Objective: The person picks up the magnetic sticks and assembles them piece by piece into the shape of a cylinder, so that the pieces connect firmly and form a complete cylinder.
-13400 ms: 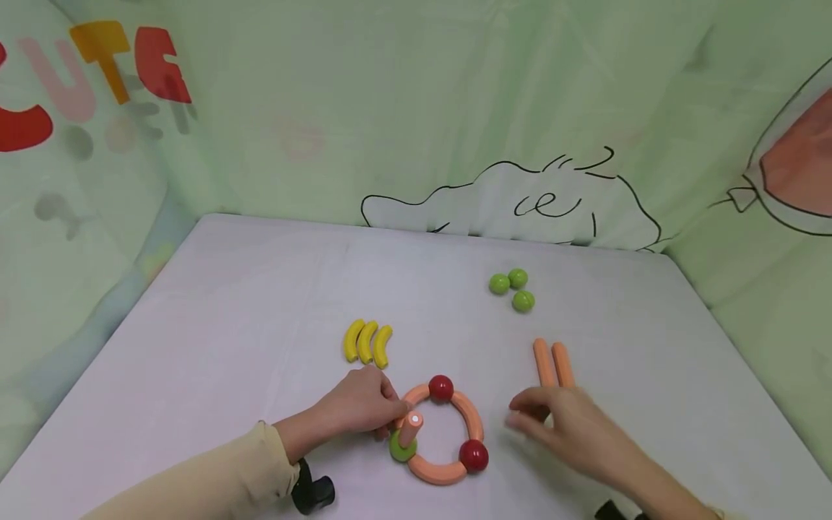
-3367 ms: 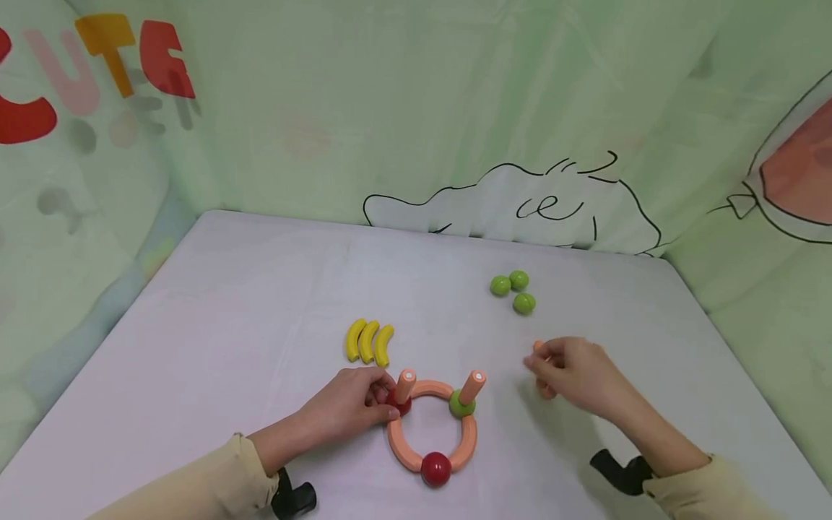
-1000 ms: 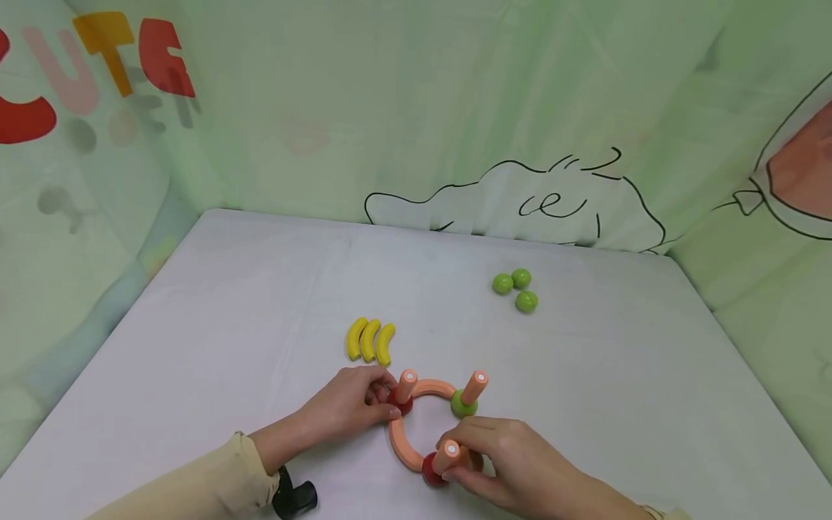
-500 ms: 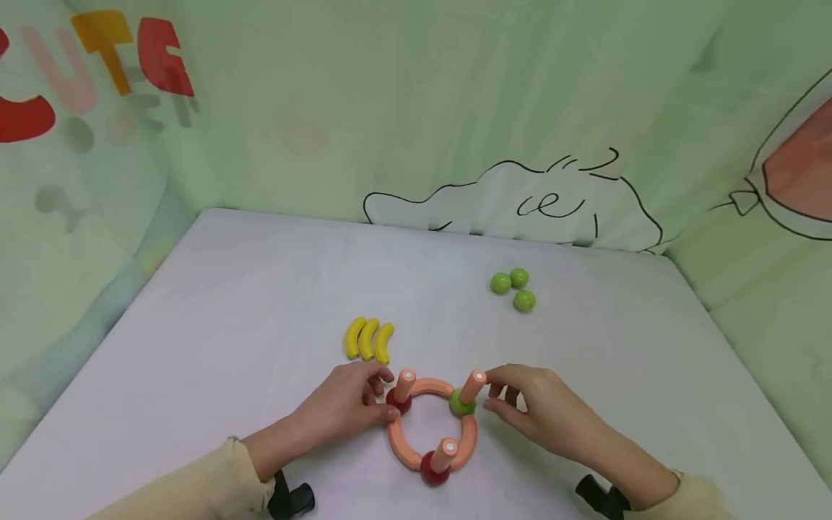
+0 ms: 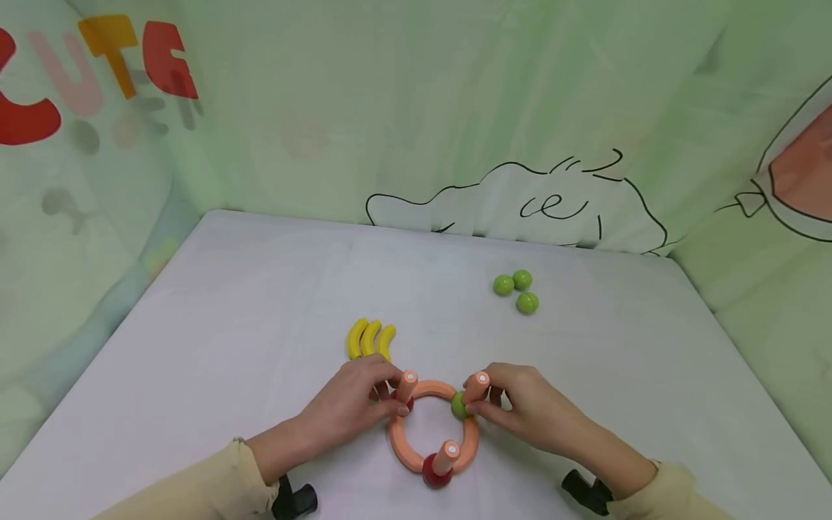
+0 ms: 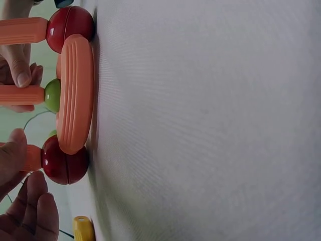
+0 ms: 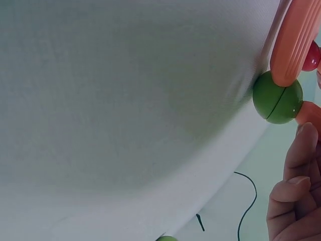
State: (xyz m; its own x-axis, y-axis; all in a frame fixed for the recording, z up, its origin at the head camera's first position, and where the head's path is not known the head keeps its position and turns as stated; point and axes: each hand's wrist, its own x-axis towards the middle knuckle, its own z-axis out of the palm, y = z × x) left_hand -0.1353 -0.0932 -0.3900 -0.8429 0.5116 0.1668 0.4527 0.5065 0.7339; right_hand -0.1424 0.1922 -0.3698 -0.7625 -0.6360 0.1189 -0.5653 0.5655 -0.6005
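A ring of curved orange pieces (image 5: 404, 444) joined by two red balls (image 5: 437, 471) and a green ball (image 5: 458, 406) lies on the table. From each ball an orange stick rises. My left hand (image 5: 347, 401) has thumb and fingers around the stick (image 5: 406, 384) on the left red ball (image 6: 65, 160). My right hand (image 5: 536, 408) pinches the stick (image 5: 477, 384) on the green ball (image 7: 278, 98). The front stick (image 5: 447, 455) stands on its red ball, with neither hand on it.
Several yellow banana-shaped pieces (image 5: 369, 338) lie just behind my left hand. Three loose green balls (image 5: 527, 302) sit toward the back right. A green printed curtain (image 5: 292, 108) hangs behind the table (image 5: 260, 289).
The orange sticks at the right have gone from the table, and a stick now stands on the front red ball. My right hand has moved from there to the green ball's stick.
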